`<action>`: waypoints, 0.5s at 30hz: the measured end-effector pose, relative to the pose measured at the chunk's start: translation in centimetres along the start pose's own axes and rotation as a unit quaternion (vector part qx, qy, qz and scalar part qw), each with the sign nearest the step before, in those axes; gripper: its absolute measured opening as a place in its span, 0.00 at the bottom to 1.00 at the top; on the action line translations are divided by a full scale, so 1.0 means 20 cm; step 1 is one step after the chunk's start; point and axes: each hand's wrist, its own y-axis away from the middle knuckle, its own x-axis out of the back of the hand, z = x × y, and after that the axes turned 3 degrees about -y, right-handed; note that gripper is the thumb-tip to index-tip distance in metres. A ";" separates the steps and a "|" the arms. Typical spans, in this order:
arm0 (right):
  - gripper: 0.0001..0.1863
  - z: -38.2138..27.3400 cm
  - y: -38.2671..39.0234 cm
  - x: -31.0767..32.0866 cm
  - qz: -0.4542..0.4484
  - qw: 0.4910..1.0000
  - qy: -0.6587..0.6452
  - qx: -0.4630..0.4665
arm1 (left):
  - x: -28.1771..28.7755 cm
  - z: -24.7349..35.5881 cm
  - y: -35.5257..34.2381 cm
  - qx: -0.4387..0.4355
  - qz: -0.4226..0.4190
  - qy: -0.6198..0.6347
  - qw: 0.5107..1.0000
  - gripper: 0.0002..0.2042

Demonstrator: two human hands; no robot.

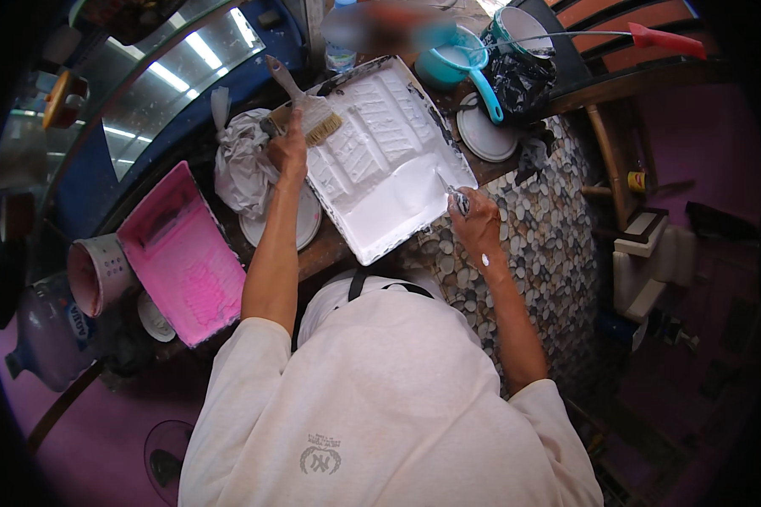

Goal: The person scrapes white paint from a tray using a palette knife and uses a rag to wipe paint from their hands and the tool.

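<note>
A white paint tray (pixel 372 175) with a ribbed slope lies before me, white paint pooled at its near end. My left hand (pixel 287 154) is closed at the tray's left edge, one finger reaching up against a wide paintbrush (pixel 313 114). The brush lies across the tray's upper left corner, its handle pointing away and its pale bristles on the ribs. How the left fingers curl under the edge is hidden. Over the paint pool, at its right side, my right hand (pixel 475 218) grips a paint-smeared tool (pixel 458 201) with a thin pointed tip. White paint marks the right wrist.
A pink paint tray (pixel 186 253) stands at left beside a pink-stained bucket (pixel 100 272) and a water jug (pixel 51 325). A crumpled white bag (pixel 243 160) sits by my left forearm. Beyond are a turquoise dipper (pixel 448 63), a round lid (pixel 487 131) and a red-handled roller frame (pixel 664 40).
</note>
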 end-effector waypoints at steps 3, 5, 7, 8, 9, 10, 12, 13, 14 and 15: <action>0.11 -0.08 0.05 0.00 -0.022 1.000 -0.016 -0.011 | 0.00 -0.01 -0.01 0.004 -0.006 0.004 1.000 0.47; 0.11 -0.10 0.07 -0.01 -0.032 0.998 -0.042 -0.025 | 0.01 0.00 0.01 0.002 -0.012 0.010 1.000 0.47; 0.12 -0.10 0.08 -0.04 -0.014 0.999 -0.028 -0.015 | 0.01 0.02 0.03 -0.010 0.008 0.040 0.999 0.47; 0.12 -0.12 0.09 -0.04 -0.014 0.999 -0.029 -0.015 | 0.01 0.01 0.02 -0.010 0.009 0.040 0.999 0.47; 0.12 -0.15 0.11 -0.04 -0.032 0.997 -0.060 -0.027 | 0.01 0.00 0.01 -0.002 0.003 0.020 1.000 0.47; 0.12 -0.16 0.12 -0.04 -0.048 0.994 -0.091 -0.040 | 0.02 0.01 0.01 0.005 -0.005 0.002 1.000 0.47; 0.12 -0.16 0.12 -0.05 -0.037 0.995 -0.081 -0.038 | 0.02 0.03 0.03 -0.004 -0.010 0.008 1.000 0.47; 0.12 -0.17 0.13 -0.06 -0.029 0.996 -0.072 -0.034 | 0.03 0.03 0.03 -0.010 -0.011 0.013 1.000 0.48; 0.12 -0.18 0.13 -0.06 -0.030 0.996 -0.073 -0.034 | 0.02 0.02 0.02 -0.010 -0.011 0.012 1.000 0.48; 0.12 -0.21 0.14 -0.06 -0.039 0.997 -0.069 -0.026 | 0.01 0.00 0.01 -0.012 0.000 0.010 1.000 0.48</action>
